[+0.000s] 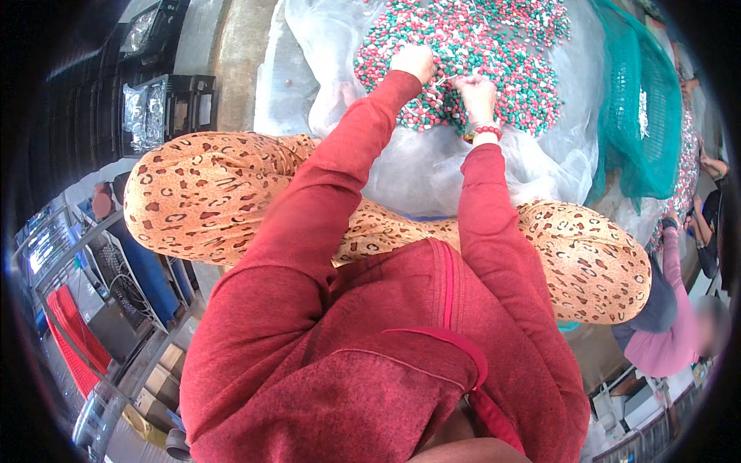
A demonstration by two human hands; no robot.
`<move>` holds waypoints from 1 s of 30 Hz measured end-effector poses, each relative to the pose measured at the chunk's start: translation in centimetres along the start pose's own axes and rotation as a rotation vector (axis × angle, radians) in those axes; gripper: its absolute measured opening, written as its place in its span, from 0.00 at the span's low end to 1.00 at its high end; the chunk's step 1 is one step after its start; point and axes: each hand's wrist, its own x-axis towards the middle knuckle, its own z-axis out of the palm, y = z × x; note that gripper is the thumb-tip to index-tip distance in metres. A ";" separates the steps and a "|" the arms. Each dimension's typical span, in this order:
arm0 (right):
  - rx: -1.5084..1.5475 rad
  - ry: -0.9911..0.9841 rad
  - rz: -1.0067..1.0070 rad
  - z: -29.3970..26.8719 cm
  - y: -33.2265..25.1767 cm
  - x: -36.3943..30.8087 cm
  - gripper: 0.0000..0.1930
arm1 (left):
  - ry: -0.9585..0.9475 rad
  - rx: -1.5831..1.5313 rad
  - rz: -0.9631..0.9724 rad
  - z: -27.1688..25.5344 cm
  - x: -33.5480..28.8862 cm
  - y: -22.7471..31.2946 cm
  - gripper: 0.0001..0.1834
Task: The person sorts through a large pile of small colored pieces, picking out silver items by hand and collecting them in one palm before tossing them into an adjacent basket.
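A broad heap of small rounded red, green and white pieces (509, 65) lies in front of me on a translucent whitish sheet of netting or film (567, 147). Over its near left part is my left hand (414, 63), closed, back upward; the fingers hide whatever is in them. My right hand (477, 96), with a red bead bracelet at the wrist, reaches in from the right. Its fingertips are pinched at a thin white strip (446, 79) between the two hands. Whether this strip runs into the left hand, I cannot tell.
A green mesh basket or net (641, 108) stands right of the heap. Further right, people sit by another heap, one in a pink top (665, 339). Black crates (174, 104) are stacked at left, near metal racks (93, 255). My patterned knees (208, 193) flank the sheet.
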 end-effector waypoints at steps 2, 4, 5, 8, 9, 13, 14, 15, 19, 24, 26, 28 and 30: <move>0.563 -0.107 0.192 -0.9 0.7 0.7 0.09 | -0.130 -0.051 -0.099 -1.1 0.0 1.1 0.15; 1.009 -0.166 0.297 -1.7 -0.7 0.6 0.06 | -0.099 -0.043 -0.100 -1.3 -0.7 0.3 0.15; 1.175 -0.184 0.294 -2.0 -1.3 0.3 0.05 | -0.069 -0.037 -0.094 -1.4 -0.8 0.0 0.15; 1.103 -0.239 0.212 -2.5 -1.4 0.8 0.03 | -0.049 0.041 -0.119 0.6 0.2 -2.0 0.15; 1.018 -0.244 0.180 -2.6 -1.3 0.8 0.04 | -0.031 0.063 -0.127 1.1 0.3 -2.4 0.15; 0.548 -0.313 0.150 -2.4 -1.4 1.2 0.08 | -0.150 -0.705 -0.257 -2.8 0.8 -2.0 0.12; 0.389 -0.239 -0.003 -1.4 -0.3 1.3 0.11 | -0.269 -1.104 -0.331 -3.5 1.0 -1.7 0.08; 0.109 -0.272 -0.032 -1.1 -0.4 1.2 0.11 | -0.381 -1.499 -0.409 -4.0 1.1 -1.8 0.04; -0.214 -0.222 -0.031 0.5 -2.0 -0.1 0.10 | -0.604 -1.861 -0.252 -4.6 0.1 -2.2 0.06; -0.018 -0.124 0.068 0.1 -0.4 1.2 0.09 | -0.382 -0.845 -0.093 -3.7 0.5 0.3 0.12; 0.628 -0.048 0.095 -0.3 -0.1 1.2 0.09 | -0.247 -0.213 0.103 -1.9 0.3 1.4 0.16; 1.160 -0.161 0.320 -1.6 -0.2 1.2 0.08 | -0.294 0.001 0.122 0.3 -0.5 0.9 0.17; 1.542 -0.222 0.350 -3.1 0.4 1.5 0.05 | -0.149 0.077 0.173 1.4 -1.0 0.9 0.19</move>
